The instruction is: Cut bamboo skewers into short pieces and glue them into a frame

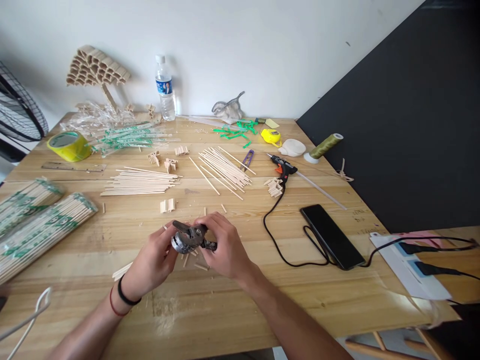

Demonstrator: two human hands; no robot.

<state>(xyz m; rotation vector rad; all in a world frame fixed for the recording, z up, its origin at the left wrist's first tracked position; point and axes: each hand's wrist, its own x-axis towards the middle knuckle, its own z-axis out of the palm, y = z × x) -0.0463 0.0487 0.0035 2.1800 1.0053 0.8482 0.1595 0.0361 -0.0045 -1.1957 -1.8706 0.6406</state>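
My right hand (225, 245) is closed around the handles of a pair of dark metal pliers (190, 237), held above the front middle of the table. The jaws point left, towards my left hand (153, 257). Its fingers are curled closed beside the jaws. Pale ends of thin wooden sticks (122, 270) stick out behind my left wrist, in line with that hand; the fingers hide the rest of them. Short cut stick pieces (201, 267) lie on the table under the pliers. Just beyond my hands sits a small block of short sticks (167, 205).
Loose long sticks (142, 181) and a second pile (225, 170) lie mid-table. At left are packaged sticks (48, 225) and yellow tape (69, 146). A bottle (165, 95) stands behind. A glue gun (284, 166), its cable and a phone (332, 236) are at right.
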